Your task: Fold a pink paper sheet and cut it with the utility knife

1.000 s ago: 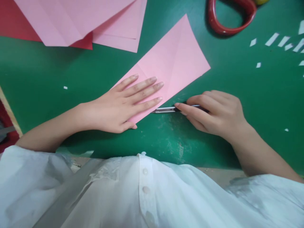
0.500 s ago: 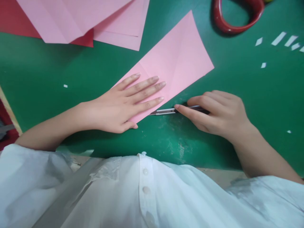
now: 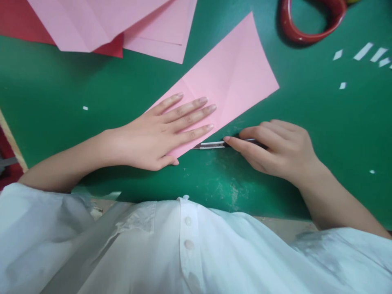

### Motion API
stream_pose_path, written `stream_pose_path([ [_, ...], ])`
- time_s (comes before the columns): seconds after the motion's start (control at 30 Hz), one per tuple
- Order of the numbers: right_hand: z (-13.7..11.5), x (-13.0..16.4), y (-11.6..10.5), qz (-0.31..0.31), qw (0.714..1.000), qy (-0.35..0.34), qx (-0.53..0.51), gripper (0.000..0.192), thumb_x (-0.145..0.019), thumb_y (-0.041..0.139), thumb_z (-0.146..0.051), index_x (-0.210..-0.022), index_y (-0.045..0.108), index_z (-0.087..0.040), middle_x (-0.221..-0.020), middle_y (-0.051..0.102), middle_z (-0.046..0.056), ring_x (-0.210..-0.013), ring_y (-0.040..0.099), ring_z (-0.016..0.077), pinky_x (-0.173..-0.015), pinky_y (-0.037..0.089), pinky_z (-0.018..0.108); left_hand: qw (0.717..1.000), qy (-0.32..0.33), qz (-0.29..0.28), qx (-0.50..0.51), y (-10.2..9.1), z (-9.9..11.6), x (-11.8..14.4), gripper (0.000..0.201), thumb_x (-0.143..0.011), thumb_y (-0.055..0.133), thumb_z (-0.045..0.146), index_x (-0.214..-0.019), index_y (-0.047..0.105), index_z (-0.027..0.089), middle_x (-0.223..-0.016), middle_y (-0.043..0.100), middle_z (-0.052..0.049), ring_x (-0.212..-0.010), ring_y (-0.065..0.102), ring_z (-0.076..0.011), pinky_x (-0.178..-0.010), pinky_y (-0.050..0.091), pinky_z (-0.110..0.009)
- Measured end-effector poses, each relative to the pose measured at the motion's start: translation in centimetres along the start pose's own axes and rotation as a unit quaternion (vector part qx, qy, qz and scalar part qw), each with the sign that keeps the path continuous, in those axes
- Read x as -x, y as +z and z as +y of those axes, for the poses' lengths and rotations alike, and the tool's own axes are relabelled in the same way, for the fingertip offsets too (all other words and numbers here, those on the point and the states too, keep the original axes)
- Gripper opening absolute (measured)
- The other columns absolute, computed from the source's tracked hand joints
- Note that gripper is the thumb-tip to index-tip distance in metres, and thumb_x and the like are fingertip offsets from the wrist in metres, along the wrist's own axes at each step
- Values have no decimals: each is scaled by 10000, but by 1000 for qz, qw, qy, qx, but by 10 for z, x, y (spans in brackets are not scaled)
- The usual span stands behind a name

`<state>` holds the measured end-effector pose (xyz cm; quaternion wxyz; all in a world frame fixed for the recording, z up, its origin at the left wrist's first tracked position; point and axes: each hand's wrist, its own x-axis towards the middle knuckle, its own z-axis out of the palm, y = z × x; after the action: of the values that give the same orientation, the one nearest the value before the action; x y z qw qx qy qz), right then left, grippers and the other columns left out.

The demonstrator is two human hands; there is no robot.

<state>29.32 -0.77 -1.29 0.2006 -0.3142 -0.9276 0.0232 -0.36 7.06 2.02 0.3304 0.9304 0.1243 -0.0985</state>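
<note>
A folded piece of pink paper (image 3: pixel 235 69) lies slantwise on the green tabletop, with faint creases across it. My left hand (image 3: pixel 165 130) rests flat on its lower left part, fingers spread. In the fingers of my right hand (image 3: pixel 272 147) is a utility knife (image 3: pixel 214 145), held low and almost level. Its blade end points left and reaches the paper's lower edge, close to my left little finger and thumb. The blade's tip is hidden at the paper, and most of the handle is covered by my right hand.
Larger pink sheets (image 3: pixel 92 24) and a red sheet (image 3: pixel 112 50) lie at the upper left. A red scissors-like handle (image 3: pixel 286 24) is at the top right. Several small white paper scraps (image 3: pixel 363 51) are scattered at the right, and one scrap (image 3: pixel 85 108) lies at the left.
The view has shifted slightly, so the sheets and red handle appear a little further right. My right hand with the knife has moved slightly left against the table. My left hand stays on the paper.
</note>
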Motion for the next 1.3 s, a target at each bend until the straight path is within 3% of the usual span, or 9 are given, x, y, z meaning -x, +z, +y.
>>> stream_pose_path([
  [0.17, 0, -1, -2, -7, 1000, 7, -14, 99, -974, 629, -159, -1063, 616, -202, -900, 658, 11, -695, 510, 121, -614, 372, 273, 1000, -4, -7, 13, -1, 1, 0, 693, -1003, 140, 486, -1614, 116, 160, -1709, -32, -71, -1561, -25, -385, -1223, -46, -621],
  [0.47, -3, -4, 0, -19, 1000, 4, -14, 63, -977, 625, -162, -1017, 655, -200, -872, 671, 12, -665, 504, 118, -613, 376, 278, 1000, -2, -6, -3, 0, 1, 0, 687, -1013, 133, 486, -1607, 132, 140, -1708, -26, -92, -1566, -18, -375, -1226, -28, -619],
  [0.93, -9, -11, 1, -13, 1000, 8, -22, 75, -977, 601, -142, -983, 664, -183, -829, 664, 15, -636, 496, 122, -604, 376, 273, 1000, -1, 12, 21, 3, -1, -1, 698, -979, 159, 487, -1607, 155, 182, -1710, 0, -58, -1560, -8, -383, -1223, -24, -630],
  [1.13, -10, -10, 3, -56, 998, 23, -31, 130, -1016, 551, -201, -994, 679, -210, -841, 661, 4, -645, 514, 111, -609, 373, 266, 1000, -10, 5, 23, 2, -1, -2, 725, -964, 145, 525, -1602, 184, 182, -1711, 11, -46, -1558, -10, -381, -1220, -24, -630],
  [1.3, -9, -10, 3, -22, 998, 15, -52, 115, -1000, 569, -181, -983, 682, -191, -827, 669, 15, -631, 516, 116, -599, 372, 273, 1000, -12, 5, 21, 4, 0, -2, 722, -974, 142, 533, -1604, 169, 181, -1712, -5, -38, -1564, -9, -381, -1219, -33, -635],
])
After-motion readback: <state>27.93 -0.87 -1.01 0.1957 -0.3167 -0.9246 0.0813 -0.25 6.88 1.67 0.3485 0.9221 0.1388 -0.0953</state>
